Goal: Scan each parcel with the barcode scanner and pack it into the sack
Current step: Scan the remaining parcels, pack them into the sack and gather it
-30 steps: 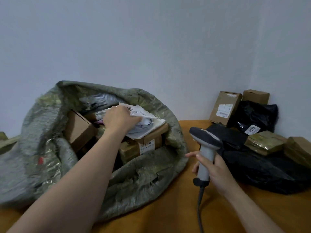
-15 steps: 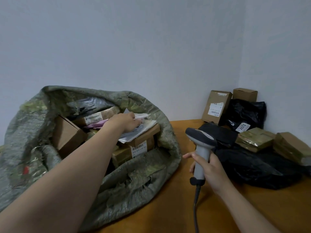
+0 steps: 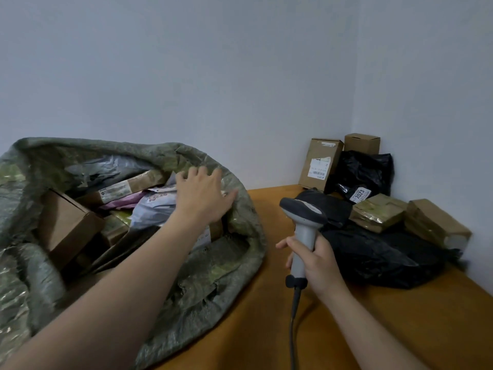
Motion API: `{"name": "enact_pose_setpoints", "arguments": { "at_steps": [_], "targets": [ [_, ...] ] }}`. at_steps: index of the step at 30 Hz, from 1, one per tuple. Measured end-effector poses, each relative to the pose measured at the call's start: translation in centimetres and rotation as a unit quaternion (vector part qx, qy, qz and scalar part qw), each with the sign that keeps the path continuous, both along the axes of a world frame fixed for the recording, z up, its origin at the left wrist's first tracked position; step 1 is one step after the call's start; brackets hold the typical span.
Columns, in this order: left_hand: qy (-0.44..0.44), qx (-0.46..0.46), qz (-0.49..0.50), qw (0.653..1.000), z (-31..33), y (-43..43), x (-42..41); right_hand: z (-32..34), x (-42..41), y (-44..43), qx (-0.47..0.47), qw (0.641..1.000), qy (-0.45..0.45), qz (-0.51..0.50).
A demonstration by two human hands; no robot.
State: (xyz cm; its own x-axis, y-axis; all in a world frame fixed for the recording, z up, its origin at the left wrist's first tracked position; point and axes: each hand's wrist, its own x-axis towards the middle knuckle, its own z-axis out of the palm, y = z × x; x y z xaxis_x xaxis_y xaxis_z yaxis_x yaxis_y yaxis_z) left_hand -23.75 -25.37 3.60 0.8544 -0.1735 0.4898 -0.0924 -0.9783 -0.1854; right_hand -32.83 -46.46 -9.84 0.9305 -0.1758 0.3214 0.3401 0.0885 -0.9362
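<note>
A large grey-green woven sack [image 3: 213,276] lies open on the left, filled with several parcels: cardboard boxes [image 3: 66,225] and a white mailer [image 3: 154,209]. My left hand [image 3: 202,196] hovers over the sack's mouth with fingers spread, holding nothing. My right hand [image 3: 317,265] grips the handle of a grey barcode scanner [image 3: 302,217], its head pointing left and its cable hanging down. Unpacked parcels sit in the right corner: black plastic bags [image 3: 373,255], taped brown packets [image 3: 378,212] and two upright cardboard boxes [image 3: 320,164].
The brown wooden table [image 3: 400,329] runs into a corner of pale walls. Another taped brown parcel [image 3: 434,225] lies against the right wall. A black bag with a "2023" label [image 3: 360,194] leans in the corner.
My left hand has let go of the white mailer inside the sack and lifted to the right with fingers spread. The view has shifted left; the scanner hand stays about where it was.
</note>
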Motion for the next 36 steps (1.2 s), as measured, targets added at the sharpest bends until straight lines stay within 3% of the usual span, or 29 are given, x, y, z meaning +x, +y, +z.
{"name": "enact_pose_setpoints", "arguments": {
  "at_steps": [2,5,12,16,19,22,24,28,31,36],
  "targets": [
    [-0.001,-0.015,-0.084,0.996,-1.2,-2.9,-0.4,0.3,0.0,-0.4,0.016,0.999,0.0,-0.043],
    [0.077,-0.048,-0.178,0.98,-4.0,-7.3,-0.4,0.5,0.4,-2.0,0.034,0.991,0.025,-0.129],
    [0.232,-0.043,-0.233,0.943,-10.1,-14.7,3.3,-0.6,1.3,-4.7,0.051,0.957,0.11,-0.264],
    [0.22,0.071,-0.219,0.948,-10.7,-17.4,5.7,-1.4,1.9,-5.4,0.057,0.948,0.135,-0.283],
    [0.23,0.173,-0.218,0.932,-10.9,-19.1,7.0,-1.7,2.4,-5.5,0.05,0.946,0.136,-0.29],
    [0.231,0.211,-0.226,0.922,-11.2,-20.0,8.0,-1.7,2.6,-5.4,0.051,0.95,0.125,-0.281],
    [0.197,0.163,-0.25,0.934,-11.0,-19.8,8.2,-1.6,2.6,-5.4,0.048,0.952,0.12,-0.277],
    [0.051,-0.092,-0.307,0.946,-9.9,-17.5,6.9,-1.1,2.0,-5.3,0.057,0.958,0.107,-0.26],
    [0.005,-0.252,-0.306,0.918,-9.1,-14.9,4.2,-0.5,1.6,-4.8,0.082,0.968,0.072,-0.228],
    [-0.056,-0.42,-0.275,0.863,-9.6,-9.5,-1.8,-0.1,1.0,-2.9,0.068,0.987,0.025,-0.141]
  ]
}}
